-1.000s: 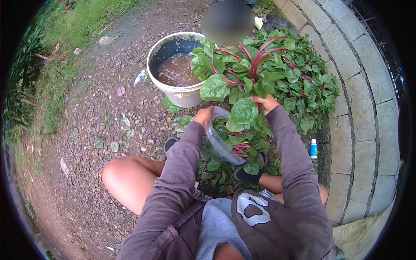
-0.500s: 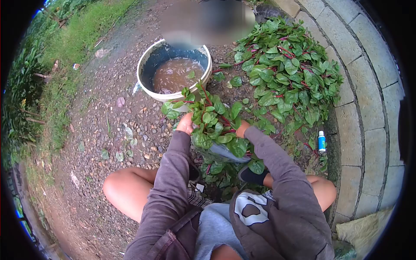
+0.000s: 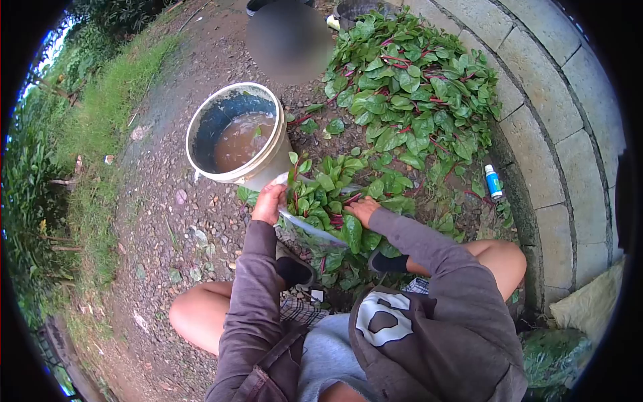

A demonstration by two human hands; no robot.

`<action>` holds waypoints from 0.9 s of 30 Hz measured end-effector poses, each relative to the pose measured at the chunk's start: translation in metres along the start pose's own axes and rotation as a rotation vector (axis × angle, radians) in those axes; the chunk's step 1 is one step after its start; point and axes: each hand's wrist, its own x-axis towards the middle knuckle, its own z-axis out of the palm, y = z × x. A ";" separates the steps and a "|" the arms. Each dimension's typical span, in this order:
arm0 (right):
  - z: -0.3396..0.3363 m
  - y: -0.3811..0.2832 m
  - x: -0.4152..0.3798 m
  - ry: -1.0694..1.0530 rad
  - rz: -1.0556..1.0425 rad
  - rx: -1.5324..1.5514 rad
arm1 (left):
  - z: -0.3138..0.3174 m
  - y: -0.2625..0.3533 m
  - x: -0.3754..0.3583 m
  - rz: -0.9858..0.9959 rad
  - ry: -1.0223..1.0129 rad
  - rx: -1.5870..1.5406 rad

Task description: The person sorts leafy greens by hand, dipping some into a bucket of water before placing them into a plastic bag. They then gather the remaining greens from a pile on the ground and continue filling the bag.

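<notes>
Arms reach forward, left hand (image 3: 269,203) fingers gripping the plastic bag (image 3: 309,228), right hand (image 3: 364,210) fingers clasping leafy stems (image 3: 326,189).

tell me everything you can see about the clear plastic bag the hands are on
The clear plastic bag is thin, see-through and crumpled, lying low in front of the seated person, just above their dark shoes. Its mouth is held apart: the left hand grips one edge beside the bucket, and the right hand presses a bunch of green leaves with red stems into it. Leaves cover most of the bag, so only its lower rim shows clearly. More loose leaves lie on the gravel around it.
</notes>
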 end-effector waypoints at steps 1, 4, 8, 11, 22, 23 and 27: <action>-0.006 0.003 0.007 -0.018 0.018 0.006 | 0.002 0.003 -0.001 0.018 -0.003 0.224; -0.069 0.020 0.044 -0.766 -0.098 0.183 | 0.018 0.012 -0.017 0.024 0.091 0.213; -0.106 0.041 0.036 -0.445 0.170 0.752 | -0.010 0.006 -0.018 -0.048 -0.009 0.312; -0.082 -0.006 0.055 -0.023 0.484 0.780 | 0.012 0.008 -0.019 -0.021 0.058 0.239; 0.026 -0.116 0.057 0.077 0.163 0.546 | 0.012 -0.013 -0.010 0.042 0.051 0.113; 0.025 -0.113 0.070 -0.037 0.197 0.536 | 0.011 -0.016 -0.012 0.059 0.072 0.136; -0.022 -0.092 0.086 -0.343 0.156 0.453 | -0.001 0.014 -0.031 0.065 0.162 0.670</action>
